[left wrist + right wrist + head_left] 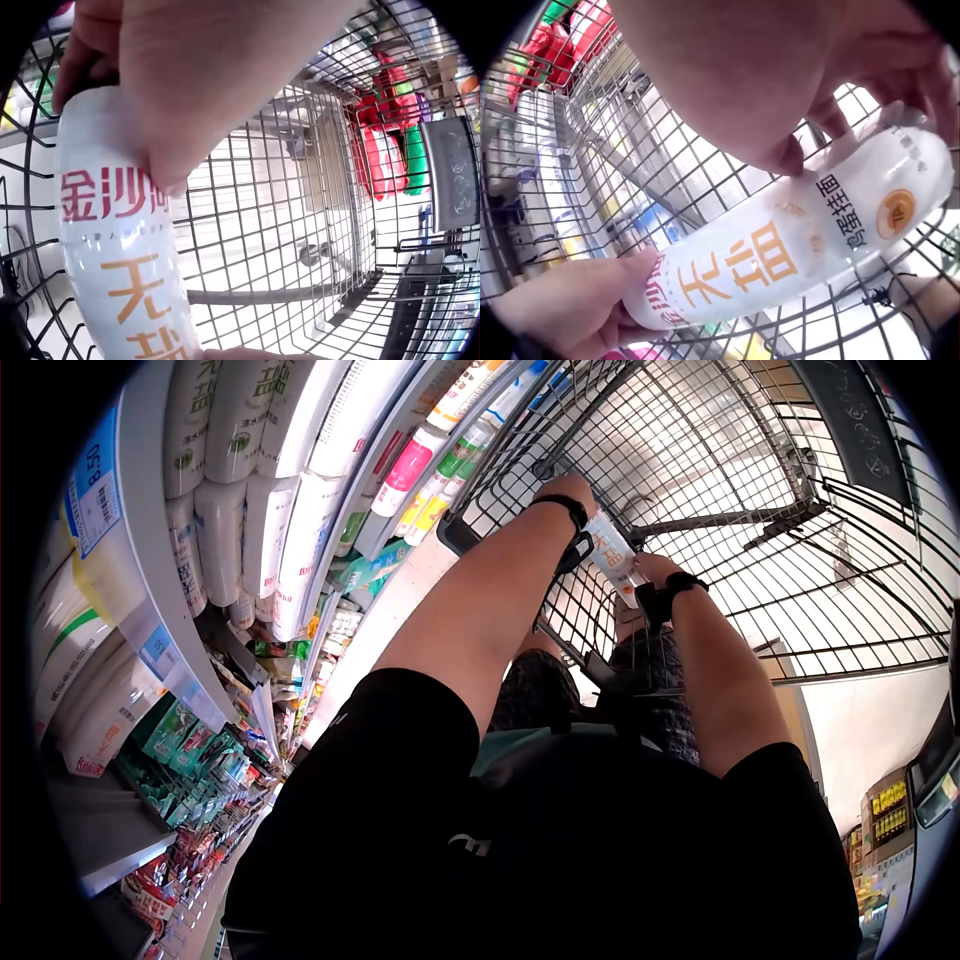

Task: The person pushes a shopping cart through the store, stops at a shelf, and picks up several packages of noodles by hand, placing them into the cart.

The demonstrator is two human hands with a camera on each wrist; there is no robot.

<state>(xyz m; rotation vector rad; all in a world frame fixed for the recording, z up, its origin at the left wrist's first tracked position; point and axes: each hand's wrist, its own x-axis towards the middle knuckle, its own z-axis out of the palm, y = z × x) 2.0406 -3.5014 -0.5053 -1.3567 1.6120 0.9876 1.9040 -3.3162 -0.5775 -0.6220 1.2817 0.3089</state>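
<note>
The person's black shirt [560, 850] fills the near middle of the scene. Tall store shelves [150, 490] run along the left, stocked with white packets [222, 525] in rows. A wire shopping cart [735, 522] spreads across the far right. Red and green packages [386, 142] show at its far end; whether they lie inside the mesh cannot be told. A dark sign [855, 425] with pale writing stands at the cart's far right. A white tubular noodle packet [610, 555], lettered in red and orange, is over the near left of the cart, held by 2 hands. The left hand [570, 490] grips its far, red-lettered end, fingers curled narrowly around it; the right hand [655, 568] grips the nearer end, also curled around.
</note>
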